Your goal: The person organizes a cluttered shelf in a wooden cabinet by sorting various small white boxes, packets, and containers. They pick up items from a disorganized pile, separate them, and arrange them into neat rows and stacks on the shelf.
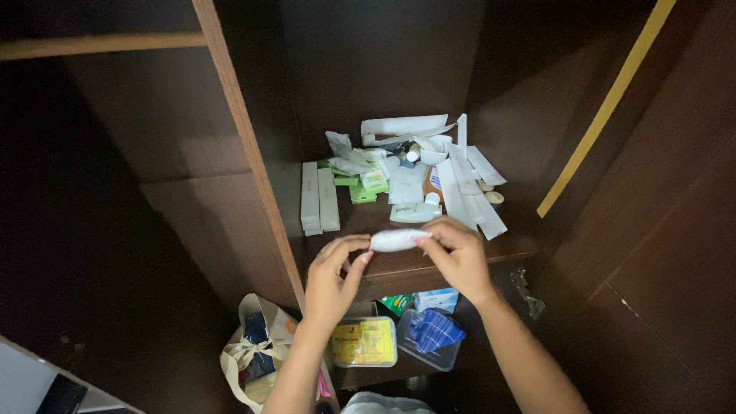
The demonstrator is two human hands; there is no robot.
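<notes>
My left hand (335, 274) and my right hand (458, 257) hold a small white tube (395, 240) between them, level, one hand pinching each end. They are in front of a dark wooden cupboard shelf (429, 263). Just behind the tube lies a pile of white boxes, sachets and small tubes (418, 176), with two long white boxes (318, 198) side by side at its left.
Below the shelf stand a clear container with yellow contents (364, 342), a clear tub holding blue cloth (432, 333) and a cream bag with a bow (253, 354). A wooden divider (253, 153) rises at left. The open cupboard door (652, 192) is at right.
</notes>
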